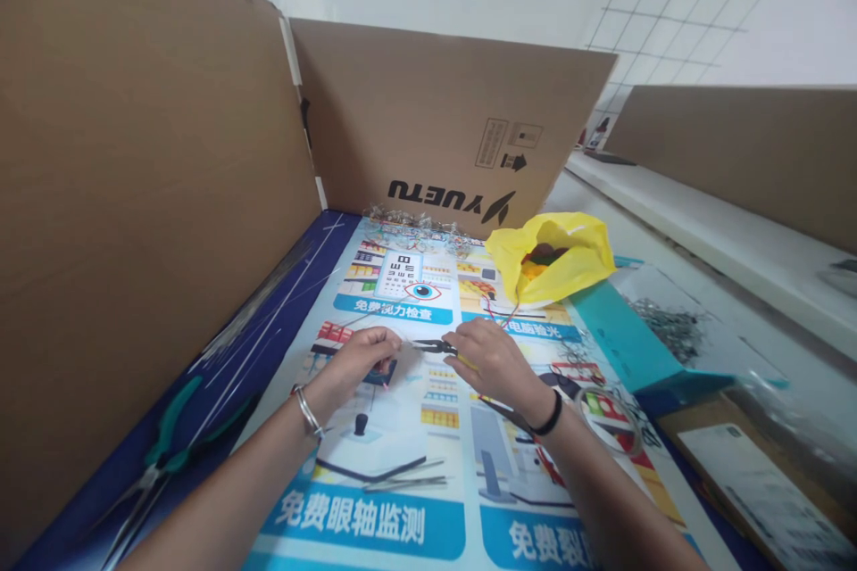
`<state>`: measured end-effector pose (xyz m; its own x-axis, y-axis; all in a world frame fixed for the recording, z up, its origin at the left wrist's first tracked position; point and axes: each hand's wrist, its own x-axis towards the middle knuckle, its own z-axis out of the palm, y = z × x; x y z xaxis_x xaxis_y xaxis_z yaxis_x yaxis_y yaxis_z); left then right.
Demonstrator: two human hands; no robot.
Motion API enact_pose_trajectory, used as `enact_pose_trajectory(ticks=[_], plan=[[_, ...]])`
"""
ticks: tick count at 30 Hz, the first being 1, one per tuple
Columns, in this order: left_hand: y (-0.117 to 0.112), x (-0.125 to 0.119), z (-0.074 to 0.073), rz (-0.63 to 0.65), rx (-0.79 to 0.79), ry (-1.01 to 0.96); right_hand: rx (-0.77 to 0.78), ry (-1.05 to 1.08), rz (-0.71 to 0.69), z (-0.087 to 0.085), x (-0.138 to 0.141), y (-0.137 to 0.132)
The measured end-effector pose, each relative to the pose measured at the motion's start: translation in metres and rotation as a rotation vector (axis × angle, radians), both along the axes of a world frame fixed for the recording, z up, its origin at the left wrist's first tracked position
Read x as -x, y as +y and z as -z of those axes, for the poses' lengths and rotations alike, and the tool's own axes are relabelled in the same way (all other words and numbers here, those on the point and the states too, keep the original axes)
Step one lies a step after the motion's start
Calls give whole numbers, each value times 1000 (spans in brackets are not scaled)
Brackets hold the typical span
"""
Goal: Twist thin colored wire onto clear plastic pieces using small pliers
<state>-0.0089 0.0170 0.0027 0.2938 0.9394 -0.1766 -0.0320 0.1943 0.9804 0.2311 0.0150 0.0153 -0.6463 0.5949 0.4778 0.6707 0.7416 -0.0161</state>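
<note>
Head view: the right hand (pixel 492 363) is wrapped round small pliers (pixel 435 346), handles mostly hidden, over the middle of the printed sheet (pixel 415 424), while the left hand (pixel 361 361) pinches a thin piece (pixel 407 344) at their tips, too blurred to make out. Open room lies between the forearms (pixel 254 482); a cardboard wall (pixel 147 152) bounds the left, and a far panel (pixel 415 107) reads YUETU upside down

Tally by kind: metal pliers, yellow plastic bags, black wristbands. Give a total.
Metal pliers: 2 (dark-nosed pair in the right hand, teal-handled pair lying at left)
Yellow plastic bag: 1
Black wristband: 1
Total: 4
</note>
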Motion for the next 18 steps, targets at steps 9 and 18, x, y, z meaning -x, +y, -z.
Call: enact_pose_trajectory(ticks=[9, 18], plan=[[0, 1, 0, -51, -8, -38, 105, 84, -47, -2, -11, 6], [1, -1, 6, 21, -19, 53, 34, 14, 36, 9, -7, 5]])
